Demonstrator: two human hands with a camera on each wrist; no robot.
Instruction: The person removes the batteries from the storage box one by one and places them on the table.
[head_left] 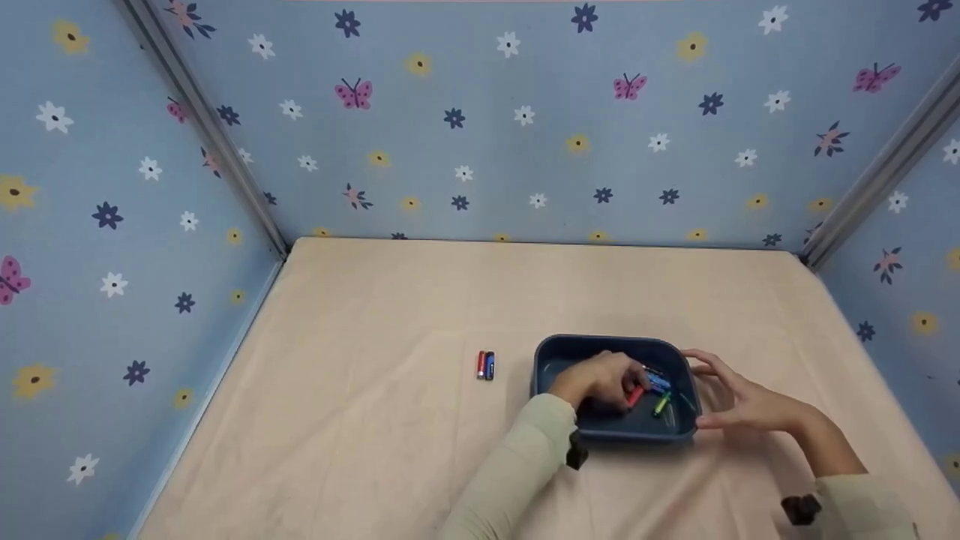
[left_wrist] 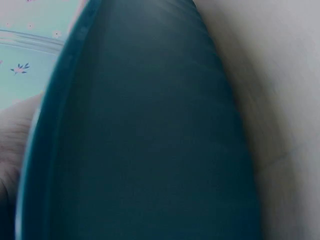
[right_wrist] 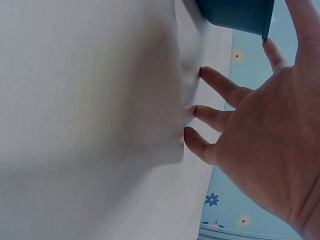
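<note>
A dark blue plastic bin point(head_left: 564, 343) stands on the cloth, its long side also filling the left wrist view. Inside it my left hand point(head_left: 606, 376) reaches down, fingertips curled at a red battery point(head_left: 635, 395). Close by in the bin lie several blue batteries point(head_left: 658, 381) and a green battery point(head_left: 661, 405). My right hand point(head_left: 757, 401) is at the bin's right end, thumb and fingers spread and touching the rim. The right wrist view has this hand's palm point(right_wrist: 270, 135), with one finger meeting the rim and the others near the cloth.
Left of the bin, a red battery point(head_left: 481, 365) and a blue battery point(head_left: 490, 366) stand side by side on the beige cloth point(head_left: 360, 420). Flowered blue panels point(head_left: 465, 97) enclose the table at the back and both sides.
</note>
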